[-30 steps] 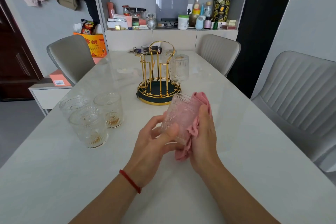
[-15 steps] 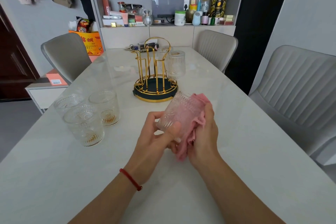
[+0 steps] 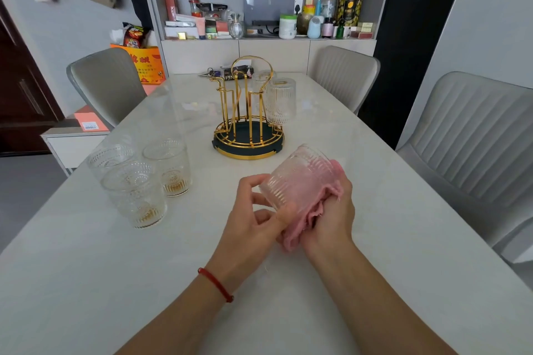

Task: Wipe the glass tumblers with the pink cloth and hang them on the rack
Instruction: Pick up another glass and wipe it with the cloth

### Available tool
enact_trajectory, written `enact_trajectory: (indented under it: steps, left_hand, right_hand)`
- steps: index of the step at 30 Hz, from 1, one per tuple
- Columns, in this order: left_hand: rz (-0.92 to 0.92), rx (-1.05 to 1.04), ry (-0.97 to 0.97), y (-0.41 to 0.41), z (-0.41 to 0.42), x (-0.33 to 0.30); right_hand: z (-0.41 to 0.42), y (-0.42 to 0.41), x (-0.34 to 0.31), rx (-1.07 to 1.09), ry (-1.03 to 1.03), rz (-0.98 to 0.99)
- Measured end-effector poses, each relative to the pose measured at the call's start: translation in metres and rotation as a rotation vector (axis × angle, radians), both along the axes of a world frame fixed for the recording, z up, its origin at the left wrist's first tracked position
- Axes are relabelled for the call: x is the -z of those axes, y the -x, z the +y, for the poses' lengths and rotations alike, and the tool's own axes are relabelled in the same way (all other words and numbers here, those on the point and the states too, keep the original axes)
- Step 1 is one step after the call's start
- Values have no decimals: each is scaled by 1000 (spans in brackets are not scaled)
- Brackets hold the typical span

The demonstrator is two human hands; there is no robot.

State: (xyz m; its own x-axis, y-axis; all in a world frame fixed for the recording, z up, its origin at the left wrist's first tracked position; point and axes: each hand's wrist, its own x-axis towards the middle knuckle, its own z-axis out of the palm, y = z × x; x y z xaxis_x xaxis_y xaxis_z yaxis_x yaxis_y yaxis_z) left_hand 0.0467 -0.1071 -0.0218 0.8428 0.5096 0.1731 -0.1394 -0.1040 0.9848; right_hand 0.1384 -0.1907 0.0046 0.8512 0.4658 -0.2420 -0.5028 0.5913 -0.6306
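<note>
Tumbler (image 3: 300,179) tilted between left hand (image 3: 253,219), cloth-wrapped right hand (image 3: 331,219).

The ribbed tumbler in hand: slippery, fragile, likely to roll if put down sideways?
Probably fragile: the ribbed tumbler looks like thin clear glass. Its ridges likely help the left hand hold it. Set down tilted as it is now, its round wall could roll on the smooth table.

Pale marble-look surface (image 3: 375,210) runs away to a grey wall niche, its shelf (image 3: 268,37) crowded with bottles and boxes. Grey padded chairs (image 3: 343,75) ring the far corners, dark door (image 3: 20,89) at left, soft daylight throughout.
</note>
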Motion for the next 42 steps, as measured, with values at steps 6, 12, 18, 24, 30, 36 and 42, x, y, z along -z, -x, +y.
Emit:
enact_trajectory:
  steps: [6,12,18,24,30,36,42]
  left_hand:
    - [1,-17,82,-2,4,-2]
    - [118,-63,-76,-2,4,6]
    - [39,-85,-241,-1,6,3]
    - [170,48,-205,4,13,0]
    - [67,-65,-264,2,8,9]
    - [111,32,-237,6,16,-2]
    - [174,-63,-306,6,14,3]
  right_hand:
    - [0,-3,1,-92,-34,46]
    - [2,0,1,-37,-21,27]
    - [0,-4,7,-40,-51,25]
    - [2,-7,14,-75,-29,-16]
    - [4,-7,17,-48,-47,21]
    - [4,-11,23,-146,-14,29]
    - [3,-16,26,-80,-41,45]
